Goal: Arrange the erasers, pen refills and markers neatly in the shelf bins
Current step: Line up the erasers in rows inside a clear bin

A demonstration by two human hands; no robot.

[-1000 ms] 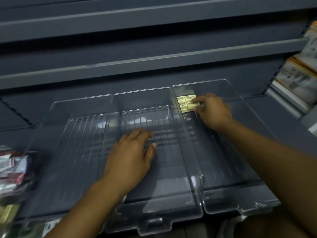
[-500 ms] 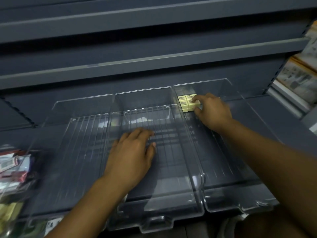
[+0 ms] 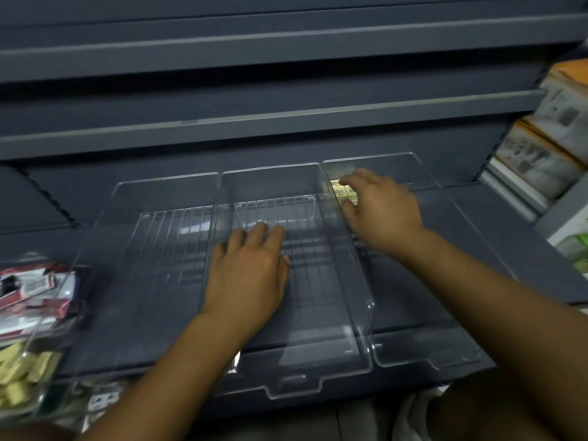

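Three clear plastic bins stand side by side on a dark grey shelf. A few yellow erasers (image 3: 343, 191) lie at the back left corner of the right bin (image 3: 423, 354). My right hand (image 3: 380, 206) reaches into that bin, its curled fingers touching the erasers and partly covering them. My left hand (image 3: 251, 272) lies flat, fingers straight, across the rim between the left bin (image 3: 133, 281) and the middle bin (image 3: 318, 361). At the far left sits a clear container with loose yellow erasers (image 3: 19, 377) and red-and-white packets (image 3: 35, 297).
Empty grey shelves (image 3: 286, 116) run above the bins. Boxed goods (image 3: 541, 148) are stacked on the neighbouring shelf unit to the right. The left and middle bins hold nothing.
My right hand has shifted a little over the erasers at the back of the right bin, covering more of them. My left hand has stayed in place.
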